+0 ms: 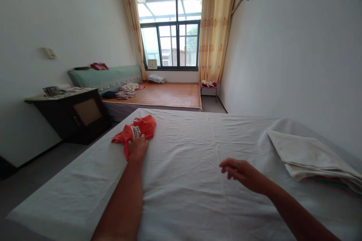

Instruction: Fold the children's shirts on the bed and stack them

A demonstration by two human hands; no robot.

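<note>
A crumpled orange-red T-shirt [147, 124] with a white printed patch lies near the far left corner of a bed covered by a white sheet [181, 180]. My left hand [138, 146] reaches down onto it, fingers bent into the cloth beside the print; the fingertips are partly hidden. Over the middle right of the sheet hovers my right hand [240, 171], its fingers loosely curved and apart, holding nothing. To its right is a folded off-white cloth [308, 150], with green and reddish layers showing beneath its edge.
Beyond the sheet stands another bed with a brown mat [172, 94], clothes [127, 92] and a pillow [156, 78]. A dark cabinet [70, 113] is at left. A small stool [209, 86] stands below the curtain [215, 26]. A white wall [296, 52] borders the right side.
</note>
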